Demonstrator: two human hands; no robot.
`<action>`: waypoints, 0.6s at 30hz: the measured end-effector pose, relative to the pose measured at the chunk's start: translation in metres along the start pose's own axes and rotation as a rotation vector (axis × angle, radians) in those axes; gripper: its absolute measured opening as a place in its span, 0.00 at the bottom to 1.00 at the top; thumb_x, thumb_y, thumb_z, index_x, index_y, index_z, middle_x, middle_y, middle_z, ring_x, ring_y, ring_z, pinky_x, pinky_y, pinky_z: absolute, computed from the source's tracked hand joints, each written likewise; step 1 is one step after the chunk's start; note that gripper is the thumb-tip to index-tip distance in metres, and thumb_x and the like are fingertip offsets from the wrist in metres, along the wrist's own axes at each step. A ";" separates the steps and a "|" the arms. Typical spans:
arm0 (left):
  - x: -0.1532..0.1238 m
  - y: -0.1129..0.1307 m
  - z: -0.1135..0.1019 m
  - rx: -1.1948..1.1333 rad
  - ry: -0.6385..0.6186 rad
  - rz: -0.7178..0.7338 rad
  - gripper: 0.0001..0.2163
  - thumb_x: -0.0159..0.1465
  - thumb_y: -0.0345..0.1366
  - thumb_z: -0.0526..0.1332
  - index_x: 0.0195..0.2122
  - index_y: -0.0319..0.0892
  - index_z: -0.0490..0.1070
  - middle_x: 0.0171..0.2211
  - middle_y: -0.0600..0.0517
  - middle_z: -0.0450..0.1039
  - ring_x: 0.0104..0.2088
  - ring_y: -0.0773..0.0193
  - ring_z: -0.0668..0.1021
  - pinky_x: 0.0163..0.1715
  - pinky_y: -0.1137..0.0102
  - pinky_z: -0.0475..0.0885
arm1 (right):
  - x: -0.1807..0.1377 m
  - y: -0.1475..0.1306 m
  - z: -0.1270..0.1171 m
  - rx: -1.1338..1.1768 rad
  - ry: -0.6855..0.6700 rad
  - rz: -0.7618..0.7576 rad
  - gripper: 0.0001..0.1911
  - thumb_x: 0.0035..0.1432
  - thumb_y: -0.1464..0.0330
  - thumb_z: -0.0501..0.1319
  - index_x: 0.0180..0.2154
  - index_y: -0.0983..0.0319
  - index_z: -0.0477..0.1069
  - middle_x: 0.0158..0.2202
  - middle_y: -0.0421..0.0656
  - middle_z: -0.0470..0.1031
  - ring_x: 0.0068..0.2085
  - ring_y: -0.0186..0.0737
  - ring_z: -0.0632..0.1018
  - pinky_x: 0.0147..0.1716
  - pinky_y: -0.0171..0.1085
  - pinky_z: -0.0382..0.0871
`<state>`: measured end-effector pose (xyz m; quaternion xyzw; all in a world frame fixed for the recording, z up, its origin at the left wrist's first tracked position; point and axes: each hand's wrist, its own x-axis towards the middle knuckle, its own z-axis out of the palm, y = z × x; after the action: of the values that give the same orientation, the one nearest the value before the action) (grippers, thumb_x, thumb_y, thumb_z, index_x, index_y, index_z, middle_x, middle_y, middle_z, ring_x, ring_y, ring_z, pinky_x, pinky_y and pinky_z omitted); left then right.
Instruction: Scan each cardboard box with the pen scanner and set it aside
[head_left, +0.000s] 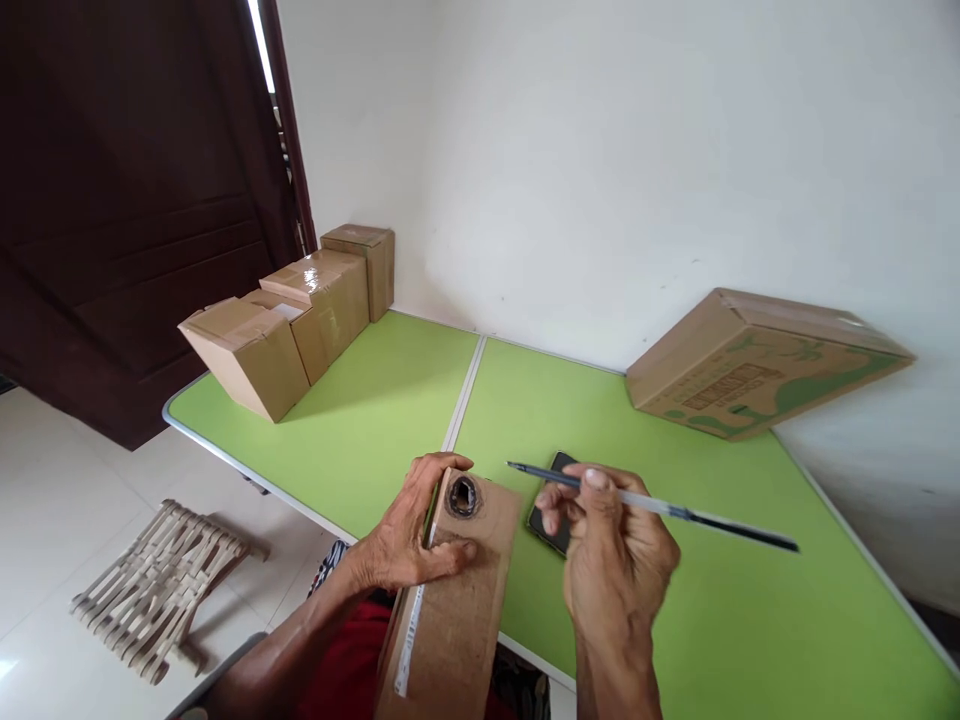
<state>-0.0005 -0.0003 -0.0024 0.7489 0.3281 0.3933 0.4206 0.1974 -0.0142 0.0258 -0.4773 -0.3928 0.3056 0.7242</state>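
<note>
My left hand (pixel 416 530) grips a long brown cardboard box (pixel 457 620) by its far end, the thumb lying on the top face and the fingers round the left edge. Near that end is a round hole (pixel 464 496) with a dark, scribbled rim. A white label strip (pixel 409 640) runs along the box's left side. In my right hand (pixel 615 540) a pen (pixel 645 503) is pinched between thumb and fingers, its dark tip pointing left, above the table and apart from the box. A black phone (pixel 553 520) lies on the table, partly hidden behind my right hand.
The green folding table (pixel 375 420) has a pale seam across its middle. Several cardboard boxes (pixel 322 290) stand at its back left. One larger printed box (pixel 757 370) leans by the wall at the right. On the floor to the left sits a woven stool (pixel 161 585), near a dark door (pixel 135 200).
</note>
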 end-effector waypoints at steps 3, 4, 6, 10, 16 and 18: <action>-0.002 -0.001 -0.002 -0.029 -0.005 -0.037 0.34 0.62 0.39 0.67 0.68 0.45 0.57 0.64 0.41 0.63 0.65 0.43 0.68 0.66 0.48 0.64 | 0.035 0.008 0.005 -0.099 0.007 -0.021 0.25 0.67 0.42 0.60 0.36 0.58 0.67 0.25 0.36 0.70 0.25 0.37 0.75 0.22 0.34 0.67; -0.003 -0.001 -0.003 -0.035 -0.008 -0.048 0.33 0.63 0.40 0.66 0.68 0.45 0.57 0.64 0.41 0.63 0.65 0.43 0.68 0.66 0.48 0.64 | 0.047 0.012 0.005 -0.221 0.009 -0.013 0.28 0.68 0.39 0.54 0.37 0.57 0.65 0.26 0.36 0.70 0.25 0.38 0.76 0.22 0.36 0.68; -0.005 -0.001 -0.004 -0.042 -0.010 -0.060 0.33 0.64 0.40 0.66 0.68 0.46 0.57 0.64 0.42 0.63 0.64 0.43 0.68 0.66 0.47 0.64 | 0.067 0.024 0.005 -0.503 -0.032 0.051 0.31 0.68 0.36 0.48 0.37 0.57 0.65 0.26 0.37 0.71 0.26 0.39 0.75 0.24 0.38 0.69; -0.006 -0.001 -0.004 -0.047 -0.010 -0.064 0.33 0.64 0.39 0.66 0.68 0.47 0.57 0.64 0.43 0.63 0.64 0.43 0.68 0.65 0.47 0.64 | 0.094 0.059 0.008 -0.883 -0.247 0.264 0.27 0.68 0.46 0.63 0.29 0.60 0.70 0.25 0.42 0.74 0.26 0.40 0.76 0.30 0.41 0.73; -0.005 -0.003 -0.003 -0.064 -0.012 -0.053 0.33 0.63 0.38 0.66 0.69 0.47 0.56 0.64 0.42 0.62 0.65 0.44 0.68 0.66 0.49 0.64 | 0.107 0.101 0.024 -1.272 -0.377 0.472 0.15 0.72 0.59 0.65 0.52 0.63 0.76 0.51 0.47 0.79 0.48 0.45 0.82 0.49 0.49 0.79; -0.005 -0.003 -0.004 -0.067 -0.013 -0.055 0.34 0.63 0.38 0.66 0.69 0.47 0.56 0.64 0.42 0.62 0.65 0.44 0.67 0.66 0.48 0.64 | 0.108 0.107 0.025 -1.329 -0.391 0.479 0.17 0.72 0.59 0.65 0.55 0.63 0.75 0.54 0.49 0.78 0.51 0.47 0.81 0.51 0.51 0.79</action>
<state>-0.0069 -0.0015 -0.0056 0.7277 0.3324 0.3874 0.4582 0.2230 0.1237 -0.0376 -0.8253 -0.5024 0.2325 0.1118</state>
